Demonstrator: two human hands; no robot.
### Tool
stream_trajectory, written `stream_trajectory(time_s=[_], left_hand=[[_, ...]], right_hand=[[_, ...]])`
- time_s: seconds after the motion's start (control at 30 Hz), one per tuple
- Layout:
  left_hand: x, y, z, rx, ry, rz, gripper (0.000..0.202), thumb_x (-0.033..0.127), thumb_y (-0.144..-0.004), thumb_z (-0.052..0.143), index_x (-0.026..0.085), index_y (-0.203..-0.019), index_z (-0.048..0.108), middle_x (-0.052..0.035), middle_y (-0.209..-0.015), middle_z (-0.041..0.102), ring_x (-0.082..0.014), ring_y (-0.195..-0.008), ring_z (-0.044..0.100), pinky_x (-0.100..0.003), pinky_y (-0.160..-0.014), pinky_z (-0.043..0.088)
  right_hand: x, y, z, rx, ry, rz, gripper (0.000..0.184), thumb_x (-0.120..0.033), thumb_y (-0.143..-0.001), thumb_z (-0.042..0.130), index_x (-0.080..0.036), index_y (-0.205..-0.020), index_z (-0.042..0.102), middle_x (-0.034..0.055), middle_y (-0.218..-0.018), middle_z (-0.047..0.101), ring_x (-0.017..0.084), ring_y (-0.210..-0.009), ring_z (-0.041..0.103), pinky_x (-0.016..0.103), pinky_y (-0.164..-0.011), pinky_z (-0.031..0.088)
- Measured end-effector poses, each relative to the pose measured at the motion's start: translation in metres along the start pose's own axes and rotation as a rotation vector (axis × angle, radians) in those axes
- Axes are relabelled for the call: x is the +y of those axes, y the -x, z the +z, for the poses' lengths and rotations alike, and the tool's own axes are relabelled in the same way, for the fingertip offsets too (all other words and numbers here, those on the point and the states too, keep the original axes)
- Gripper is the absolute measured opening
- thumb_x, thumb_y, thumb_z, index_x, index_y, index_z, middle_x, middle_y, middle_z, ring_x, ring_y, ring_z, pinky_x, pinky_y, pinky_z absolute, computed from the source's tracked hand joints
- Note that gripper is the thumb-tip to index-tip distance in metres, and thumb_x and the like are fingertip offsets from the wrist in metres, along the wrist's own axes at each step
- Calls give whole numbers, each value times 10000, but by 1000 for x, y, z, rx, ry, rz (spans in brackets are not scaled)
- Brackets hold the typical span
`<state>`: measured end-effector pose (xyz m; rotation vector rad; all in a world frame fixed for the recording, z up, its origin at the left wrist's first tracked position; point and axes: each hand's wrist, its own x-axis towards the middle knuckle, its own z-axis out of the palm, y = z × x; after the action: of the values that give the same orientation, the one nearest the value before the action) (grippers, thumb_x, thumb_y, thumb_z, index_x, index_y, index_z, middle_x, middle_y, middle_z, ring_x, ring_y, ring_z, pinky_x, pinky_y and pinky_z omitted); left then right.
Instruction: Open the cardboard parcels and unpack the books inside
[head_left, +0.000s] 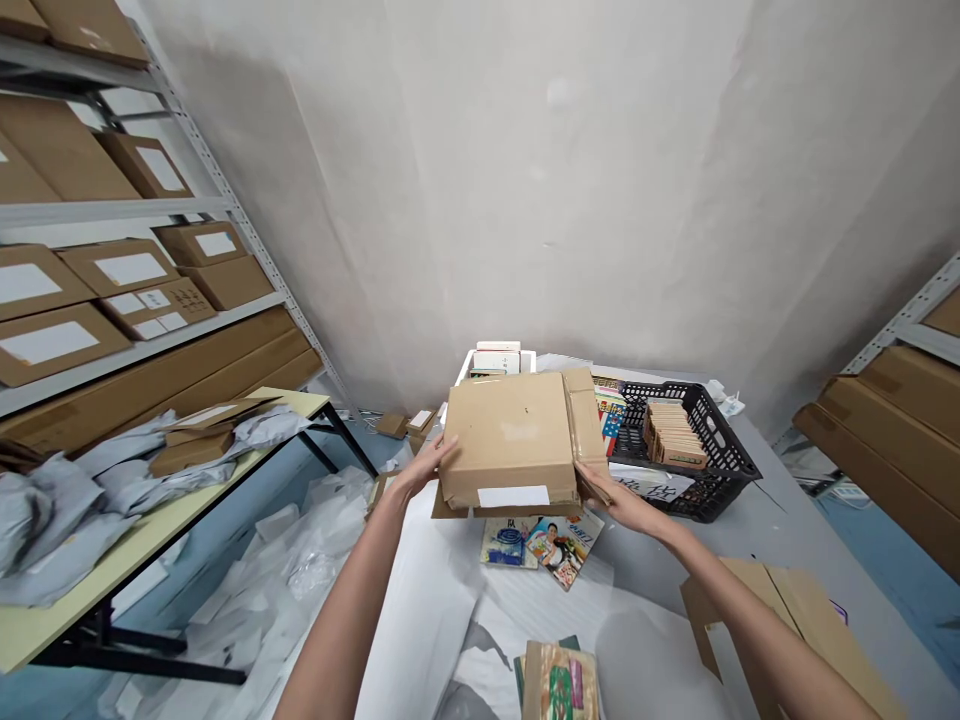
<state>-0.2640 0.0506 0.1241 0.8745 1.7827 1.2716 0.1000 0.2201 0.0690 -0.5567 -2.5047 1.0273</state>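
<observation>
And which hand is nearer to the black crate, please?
The right hand: it is at the side of the cardboard box nearest the black crate. The left hand is at the box's opposite side, farther from the crate.

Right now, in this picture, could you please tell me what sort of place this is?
Probably a packing or shipping room: white-labelled boxes stand on metal shelving, grey mailing bags lie on the yellow table, and the left hand and right hand hold a cardboard carton.

Remotely, through the head view, I looked forward and down from near above and behind the fingers (444,450), facing the wall (555,190) beyond.
</observation>
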Motion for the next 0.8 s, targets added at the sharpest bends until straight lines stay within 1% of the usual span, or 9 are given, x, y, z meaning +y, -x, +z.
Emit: stream_trajectory(time_s=[0.13, 0.27, 0.4, 0.47, 0.53, 0.6, 0.67, 0.73, 0.8], left_hand=[[-5, -17, 34, 42, 64, 0, 724, 594, -648, 706, 181, -1212, 520, -153, -1295, 578, -280, -1142, 578, -384, -918, 494], [-21, -13, 50, 99, 114, 90, 714, 576, -669, 690, 165, -1215, 486, -159, -1348, 526, -271, -1226, 512, -368, -1024, 417], [-61, 8, 61, 112, 150, 147, 715, 550, -706, 660, 186, -1275, 424, -145, -1391, 480, -263, -1274, 465, -374, -1053, 385], [-88, 20, 70, 137, 154, 181, 729, 542, -705, 658, 200, -1293, 397, -137, -1405, 459, -262, -1296, 438, -383, -1066, 368], [-110, 29, 80, 165, 163, 194, 756, 539, -697, 660, 215, -1311, 361, -135, -1409, 445, -262, -1298, 434, -396, -1065, 365], [-125, 33, 90, 195, 176, 178, 772, 535, -695, 656, 224, -1321, 327, -141, -1399, 445, -265, -1283, 450, -412, -1049, 377], [-131, 34, 96, 222, 173, 159, 762, 518, -700, 653, 227, -1315, 310, -145, -1388, 446, -266, -1272, 459, -420, -1033, 388], [-132, 33, 99, 239, 141, 142, 759, 497, -688, 664, 221, -1298, 306, -148, -1374, 452, -267, -1259, 468, -422, -1023, 393], [-134, 31, 101, 239, 115, 126, 766, 491, -672, 673, 213, -1282, 302, -152, -1348, 471, -266, -1226, 497, -424, -1008, 402]], right_hand=[[12, -5, -5, 57, -64, 35, 530, -413, -899, 426, -241, -1401, 432, 66, -1385, 511, 255, -1299, 443, 485, -1077, 330], [27, 0, 0, 27, -11, 19, 568, -397, -910, 392, -251, -1455, 330, 69, -1426, 461, 259, -1320, 414, 490, -1083, 325], [44, 32, 24, -66, 96, 21, 673, -317, -893, 417, -284, -1505, 139, 50, -1534, 270, 234, -1386, 297, 459, -1120, 274], [50, 52, 33, -166, 158, 97, 807, -259, -835, 482, -287, -1509, 39, 51, -1566, 160, 240, -1416, 209, 467, -1132, 241], [54, 67, 34, -267, 187, 167, 860, -205, -796, 488, -287, -1506, 9, 58, -1575, 95, 244, -1427, 158, 485, -1132, 221], [57, 74, 26, -330, 194, 173, 832, -181, -796, 464, -262, -1508, 43, 75, -1573, 83, 240, -1429, 147, 477, -1130, 223], [58, 72, 12, -368, 222, 184, 789, -164, -795, 468, -241, -1505, 133, 93, -1564, 146, 244, -1412, 217, 452, -1114, 268], [53, 62, -6, -389, 292, 262, 696, -142, -789, 480, -267, -1456, 325, 91, -1512, 319, 265, -1347, 369, 448, -1064, 350], [38, 44, -23, -294, 356, 297, 552, -144, -819, 453, -293, -1349, 496, 81, -1393, 503, 272, -1246, 501, 454, -1008, 411]])
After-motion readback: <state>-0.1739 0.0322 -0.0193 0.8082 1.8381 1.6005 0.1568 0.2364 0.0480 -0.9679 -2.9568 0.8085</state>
